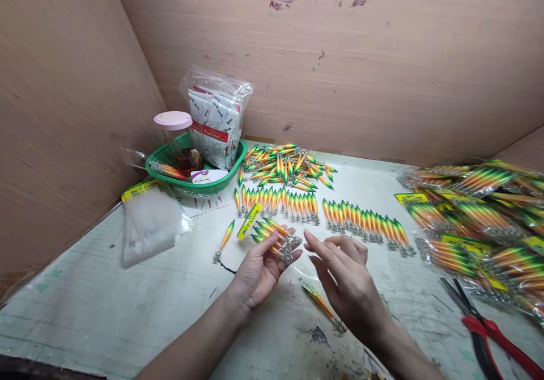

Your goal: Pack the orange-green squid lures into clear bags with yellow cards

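My left hand (pixel 257 269) is closed around a small clear bag with a yellow header card (pixel 249 222), filled with several orange-green fishing lures (pixel 272 232). My right hand (pixel 344 275) hovers just to the right of that bag, fingers loosely extended and apart, holding nothing I can see. One loose lure (pixel 322 306) lies on the table under my right hand. Another single lure (pixel 225 238) lies left of the bag. Behind my hands stand two neat rows of lures (pixel 293 204) and a loose heap of lures (pixel 284 167).
A green basket (pixel 221 182) at the back left holds a pink-lidded jar (pixel 173 122) and a bag of packets (pixel 215 122). Empty clear bags (pixel 151 224) lie left. Filled lure packs (pixel 480 221) pile up at the right, with red-handled pliers (pixel 488 332) in front. Wooden walls enclose the table.
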Demonstrator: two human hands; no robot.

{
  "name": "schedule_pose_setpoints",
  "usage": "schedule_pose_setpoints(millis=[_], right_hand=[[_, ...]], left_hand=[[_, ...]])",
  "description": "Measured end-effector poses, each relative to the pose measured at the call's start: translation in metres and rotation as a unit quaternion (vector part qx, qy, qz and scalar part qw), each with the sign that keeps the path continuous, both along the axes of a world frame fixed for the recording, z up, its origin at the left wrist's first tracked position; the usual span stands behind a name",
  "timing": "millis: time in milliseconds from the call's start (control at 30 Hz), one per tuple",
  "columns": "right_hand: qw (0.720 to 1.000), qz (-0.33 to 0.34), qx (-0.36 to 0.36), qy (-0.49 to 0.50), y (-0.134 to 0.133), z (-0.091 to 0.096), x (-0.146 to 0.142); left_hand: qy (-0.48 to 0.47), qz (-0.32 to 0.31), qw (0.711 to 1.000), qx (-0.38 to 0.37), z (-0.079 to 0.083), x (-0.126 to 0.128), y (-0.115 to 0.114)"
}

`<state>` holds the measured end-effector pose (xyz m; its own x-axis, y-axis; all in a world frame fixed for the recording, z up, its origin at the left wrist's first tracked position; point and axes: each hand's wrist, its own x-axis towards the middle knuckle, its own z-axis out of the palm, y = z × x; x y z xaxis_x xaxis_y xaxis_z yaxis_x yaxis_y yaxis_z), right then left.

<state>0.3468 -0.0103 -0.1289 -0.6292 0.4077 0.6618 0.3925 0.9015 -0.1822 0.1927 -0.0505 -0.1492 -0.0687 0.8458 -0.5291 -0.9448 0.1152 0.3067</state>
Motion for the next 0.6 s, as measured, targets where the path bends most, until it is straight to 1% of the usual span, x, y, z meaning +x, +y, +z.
schedule_pose_setpoints(millis=[67,133,167,233,267,300,333,400,467,500,533,600], right_hand=[[0.999,0.036,-0.024,0.009,0.002,0.005,0.021],[0.993,0.078,-0.084,-0.025,0.003,0.006,0.044],[0.983,0.106,-0.127,-0.076,0.003,0.004,0.055],[0.946,0.148,-0.2,-0.209,0.002,-0.004,0.072],[0.929,0.16,-0.212,-0.257,0.0,-0.011,0.078],[0.922,0.163,-0.206,-0.283,-0.002,-0.019,0.083],[0.924,0.155,-0.192,-0.292,-0.005,-0.028,0.085],[0.937,0.13,-0.163,-0.279,-0.01,-0.045,0.085],[0.948,0.115,-0.146,-0.258,-0.013,-0.054,0.084],[0.954,0.115,-0.14,-0.24,-0.013,-0.054,0.085],[0.959,0.124,-0.136,-0.217,-0.012,-0.05,0.086],[0.964,0.141,-0.141,-0.176,-0.008,-0.031,0.094]], left_hand=[[0.003,-0.012,1.0,-0.006,0.002,-0.002,-0.001],[0.002,-0.017,1.0,0.0,0.003,-0.003,-0.003],[0.0,-0.021,1.0,0.007,0.003,-0.004,-0.003],[-0.009,-0.028,0.999,0.018,0.005,-0.005,-0.004],[-0.014,-0.03,0.999,0.022,0.005,-0.006,-0.004],[-0.018,-0.029,0.999,0.025,0.006,-0.005,-0.003],[-0.02,-0.03,0.999,0.026,0.006,-0.005,-0.003],[-0.013,-0.029,0.999,0.024,0.006,-0.004,-0.003],[0.004,-0.032,0.999,0.018,0.005,-0.003,-0.003],[0.012,-0.035,0.999,0.012,0.005,-0.003,-0.003],[0.019,-0.036,0.999,0.005,0.004,-0.003,-0.004],[0.03,-0.038,0.999,-0.008,0.003,-0.003,-0.004]])
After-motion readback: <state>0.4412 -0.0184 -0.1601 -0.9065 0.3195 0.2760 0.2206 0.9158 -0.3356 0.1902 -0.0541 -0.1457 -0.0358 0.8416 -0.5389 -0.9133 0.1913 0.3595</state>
